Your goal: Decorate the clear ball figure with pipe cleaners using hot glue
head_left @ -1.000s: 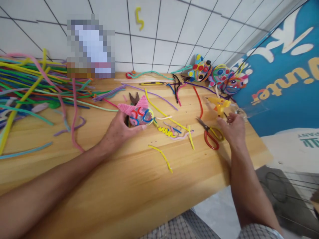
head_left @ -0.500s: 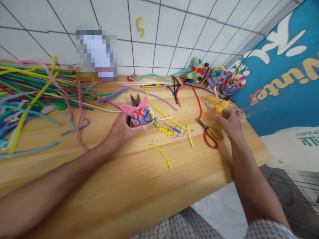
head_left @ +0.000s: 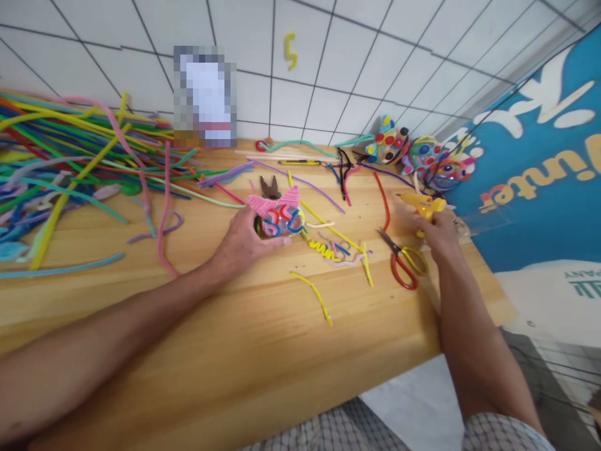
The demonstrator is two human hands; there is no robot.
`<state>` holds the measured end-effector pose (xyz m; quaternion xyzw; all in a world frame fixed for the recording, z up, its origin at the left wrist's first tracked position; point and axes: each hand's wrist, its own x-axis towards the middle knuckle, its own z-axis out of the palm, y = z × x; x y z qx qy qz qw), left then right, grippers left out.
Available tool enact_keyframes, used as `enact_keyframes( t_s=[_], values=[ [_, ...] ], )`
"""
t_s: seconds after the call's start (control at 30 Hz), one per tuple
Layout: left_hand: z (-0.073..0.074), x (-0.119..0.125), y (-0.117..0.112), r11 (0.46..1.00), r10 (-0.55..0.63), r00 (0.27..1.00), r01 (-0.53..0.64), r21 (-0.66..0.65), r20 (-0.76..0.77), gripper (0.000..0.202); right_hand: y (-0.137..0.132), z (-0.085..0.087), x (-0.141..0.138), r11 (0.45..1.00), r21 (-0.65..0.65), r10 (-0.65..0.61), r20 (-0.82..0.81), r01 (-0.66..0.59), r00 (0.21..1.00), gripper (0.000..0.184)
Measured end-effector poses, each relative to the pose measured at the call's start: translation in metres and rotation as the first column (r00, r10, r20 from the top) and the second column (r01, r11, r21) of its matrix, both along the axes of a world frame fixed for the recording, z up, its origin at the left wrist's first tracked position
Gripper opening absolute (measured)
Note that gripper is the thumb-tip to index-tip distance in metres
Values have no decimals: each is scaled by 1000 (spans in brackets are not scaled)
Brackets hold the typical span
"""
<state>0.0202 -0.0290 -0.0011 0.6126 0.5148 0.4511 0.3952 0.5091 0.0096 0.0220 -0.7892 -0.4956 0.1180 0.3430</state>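
Note:
My left hand is closed around a pink pipe-cleaner figure with red and blue loops on its front, held just above the wooden table. My right hand reaches to the table's right side and its fingers wrap the handle of a yellow glue gun. Red-handled scissors lie just left of that hand. Short yellow, pink and blue pipe-cleaner pieces lie between the two hands.
A big heap of long coloured pipe cleaners covers the table's left. Finished colourful figures stand at the back right by the tiled wall. Small pliers lie behind the pink figure. A blue banner borders the right edge.
My right hand has moved from beside the scissors up to the glue gun and closed on its handle. My left hand keeps hold of the pink figure.

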Motion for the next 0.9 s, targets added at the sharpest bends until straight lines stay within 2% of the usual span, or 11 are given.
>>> enact_keyframes(
  t_s=[0.1,0.2,0.3,0.4,0.47,0.57,0.7,0.9],
  values=[
    [-1,1,1,999,13,993,-9,40,-114,60,-11,14,-22,997,26,69,-41,-68,997,39],
    [0,3,0,997,11,985,2,74,-172,61,-29,33,-57,968,76,251,-196,-241,948,36],
    [6,5,-2,996,35,963,-13,87,-266,54,-45,52,-101,899,113,437,-276,-423,856,34],
    [11,6,-4,996,44,945,-17,87,-324,51,-56,61,-141,814,110,573,-303,-570,761,31],
    [13,7,-4,996,40,939,-11,87,-341,52,-61,59,-159,776,101,620,-308,-623,722,28],
    [12,8,-4,996,47,929,-14,94,-367,51,-66,47,-172,748,119,657,-274,-653,702,29],
    [9,9,-5,991,61,933,-15,133,-354,50,-68,33,-172,730,139,683,-161,-669,712,33],
    [7,8,-3,991,72,934,-26,134,-349,49,-66,28,-171,699,110,715,-73,-707,696,37]
  ],
)
